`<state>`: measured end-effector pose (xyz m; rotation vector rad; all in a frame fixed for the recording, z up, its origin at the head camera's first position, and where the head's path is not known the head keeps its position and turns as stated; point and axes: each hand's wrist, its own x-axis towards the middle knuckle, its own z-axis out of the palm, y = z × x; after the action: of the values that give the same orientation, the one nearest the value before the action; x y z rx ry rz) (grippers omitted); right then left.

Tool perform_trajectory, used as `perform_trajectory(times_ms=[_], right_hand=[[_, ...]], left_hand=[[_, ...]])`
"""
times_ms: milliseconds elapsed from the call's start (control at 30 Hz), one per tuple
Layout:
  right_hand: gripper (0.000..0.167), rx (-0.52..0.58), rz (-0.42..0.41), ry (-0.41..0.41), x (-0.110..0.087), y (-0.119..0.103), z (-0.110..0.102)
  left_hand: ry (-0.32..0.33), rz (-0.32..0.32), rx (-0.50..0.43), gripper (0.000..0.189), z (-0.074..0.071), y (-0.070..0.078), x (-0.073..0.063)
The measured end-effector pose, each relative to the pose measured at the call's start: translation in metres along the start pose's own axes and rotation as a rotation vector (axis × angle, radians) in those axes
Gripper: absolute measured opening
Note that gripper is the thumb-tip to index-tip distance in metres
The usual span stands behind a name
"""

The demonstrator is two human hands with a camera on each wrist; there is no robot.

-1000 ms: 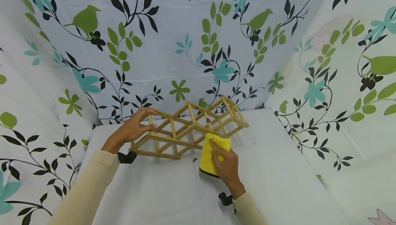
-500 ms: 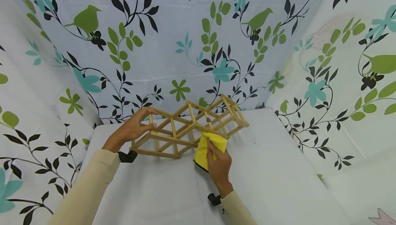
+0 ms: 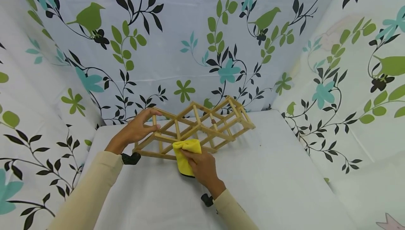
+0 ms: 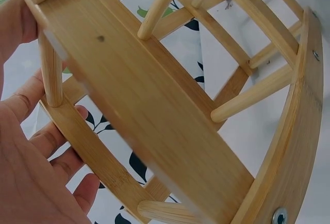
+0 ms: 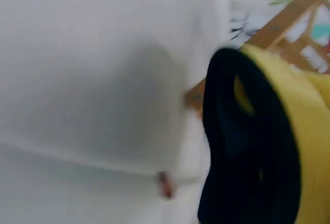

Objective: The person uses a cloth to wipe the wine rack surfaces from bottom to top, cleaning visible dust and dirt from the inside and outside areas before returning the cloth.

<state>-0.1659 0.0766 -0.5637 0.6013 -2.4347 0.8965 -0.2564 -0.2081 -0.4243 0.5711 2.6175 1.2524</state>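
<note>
A folding wooden wine rack (image 3: 196,126), made of crossed slats and round dowels, stands at the far part of the white table. My left hand (image 3: 136,129) grips its left end; in the left wrist view the fingers (image 4: 54,139) curl behind a slat and a dowel. A yellow cloth with a black edge (image 3: 186,156) is pinched in my right hand (image 3: 204,168), pressed to the front lower slats left of the rack's middle. In the right wrist view the cloth (image 5: 312,131) hides the fingers and part of the rack (image 5: 289,20).
The white-covered table (image 3: 269,180) meets a leaf-and-bird patterned curtain (image 3: 177,47) behind and at both sides. A small reddish-brown bit (image 5: 166,185) lies on the white cover, blurred in the right wrist view. One dowel carries a brown mark (image 3: 213,121).
My right hand has slid left with the yellow cloth along the rack's front slats, from right of the middle to left of it. My left hand and the rack stay in place.
</note>
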Motion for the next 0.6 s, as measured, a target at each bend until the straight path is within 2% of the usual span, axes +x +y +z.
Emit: perform_trajectory(times_ms=[100, 167, 233, 300, 367, 433, 600], right_hand=[[0.022, -0.054, 0.185, -0.03, -0.003, 0.007, 0.009], [0.026, -0.043, 0.25, -0.041, -0.011, 0.01, 0.011], [0.03, 0.027, 0.205, -0.005, -0.016, 0.005, 0.015], [0.032, 0.107, 0.076, 0.051, -0.014, -0.004, 0.022], [0.03, 0.139, -0.031, 0.094, -0.007, -0.015, 0.029], [0.029, 0.123, -0.048, 0.086, -0.001, -0.025, 0.038], [0.034, 0.019, 0.033, -0.069, 0.004, -0.038, 0.05]], left_hand=[[0.0, 0.021, -0.017, 0.045, -0.003, 0.001, -0.003], [-0.004, 0.034, -0.019, 0.045, -0.002, 0.0, -0.002], [0.002, 0.034, -0.007, 0.044, -0.003, 0.001, -0.002], [0.01, 0.026, 0.005, 0.044, -0.004, 0.001, -0.002], [0.016, 0.021, 0.009, 0.043, -0.005, 0.002, -0.002], [0.018, 0.017, 0.005, 0.043, -0.005, 0.002, -0.001], [0.004, 0.03, -0.012, 0.043, -0.002, 0.0, 0.0]])
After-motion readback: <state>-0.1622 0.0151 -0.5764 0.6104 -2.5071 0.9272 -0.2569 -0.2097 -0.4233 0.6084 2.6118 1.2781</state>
